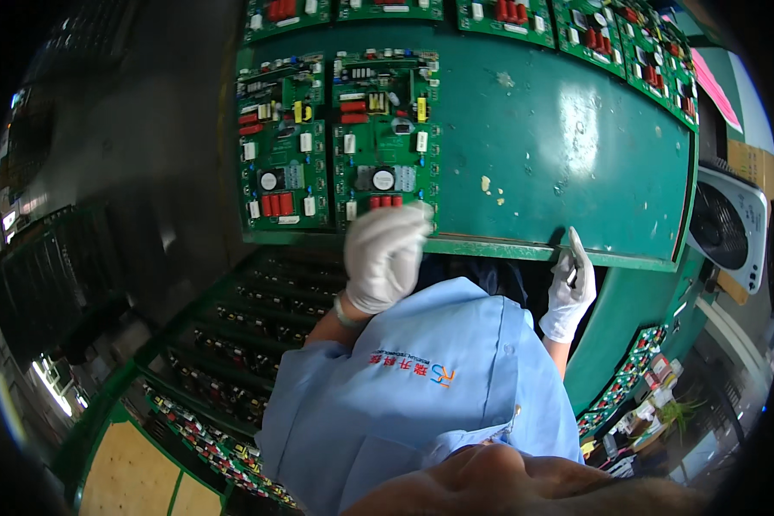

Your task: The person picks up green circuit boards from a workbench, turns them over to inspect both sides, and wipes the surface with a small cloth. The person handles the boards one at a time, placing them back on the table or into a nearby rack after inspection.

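My left hand (385, 261), in a white glove, is over the near edge of a green circuit board (361, 144) and covers its lower corner. Its fingers look bent and their tips are smeared by motion, so whether they grip the board is unclear. Beside it on the left lies a similar circuit board (277, 155) with red, white and yellow components. At the front edge of the green table (525, 146), my right hand (571, 291), also gloved, has its fingers stretched out and holds nothing visible.
Several more circuit boards (507, 15) line the far edge of the table. A grey fan (731, 219) stands at the right. Racks of boards (241, 322) sit at my lower left, and another row of boards (623, 378) at the lower right.
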Demonstrator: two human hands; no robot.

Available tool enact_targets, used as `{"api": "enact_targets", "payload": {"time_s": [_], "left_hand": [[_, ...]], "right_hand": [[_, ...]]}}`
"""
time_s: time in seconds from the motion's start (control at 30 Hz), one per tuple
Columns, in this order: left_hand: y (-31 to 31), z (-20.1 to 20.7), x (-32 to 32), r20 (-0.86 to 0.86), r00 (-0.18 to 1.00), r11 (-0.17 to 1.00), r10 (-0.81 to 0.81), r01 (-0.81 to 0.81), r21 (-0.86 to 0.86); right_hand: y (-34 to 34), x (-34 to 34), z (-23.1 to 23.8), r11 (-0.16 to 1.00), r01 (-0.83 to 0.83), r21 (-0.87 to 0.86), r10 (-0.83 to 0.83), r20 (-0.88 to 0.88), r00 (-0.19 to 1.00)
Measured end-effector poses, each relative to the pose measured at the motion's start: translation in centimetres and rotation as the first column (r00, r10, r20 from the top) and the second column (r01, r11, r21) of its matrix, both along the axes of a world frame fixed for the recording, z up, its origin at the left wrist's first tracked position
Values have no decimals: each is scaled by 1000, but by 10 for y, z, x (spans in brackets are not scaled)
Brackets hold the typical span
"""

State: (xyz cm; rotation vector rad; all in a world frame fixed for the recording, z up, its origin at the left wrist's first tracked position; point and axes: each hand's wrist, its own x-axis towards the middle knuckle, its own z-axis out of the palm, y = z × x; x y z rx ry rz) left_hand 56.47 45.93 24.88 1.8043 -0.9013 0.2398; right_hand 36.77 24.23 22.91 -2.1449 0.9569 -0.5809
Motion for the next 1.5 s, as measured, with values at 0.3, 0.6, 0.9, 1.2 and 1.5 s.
{"api": "enact_targets", "payload": {"time_s": [0.3, 0.6, 0.9, 1.2, 1.5], "left_hand": [[-77, -4, -14, -110, 792, 798, -601, 603, -14], [-93, -31, -33, -89, 808, 806, -582, 588, 72], [-94, -29, -32, -144, 823, 812, -549, 567, 142], [-101, -24, -29, 46, 916, 907, -398, 386, 172], [-98, -22, -31, 27, 855, 737, -519, 431, 520]], "right_hand": [[-1, -7, -10, 994, 71, 86, -64, -84, 994], [1, 3, 6, 998, 46, 47, -39, -141, 989], [-1, -2, -2, 1000, 6, -20, -9, -126, 992], [4, -3, -13, 999, 49, 3, -49, -25, 998], [11, 6, -9, 995, 93, -43, -92, 12, 996]]}}
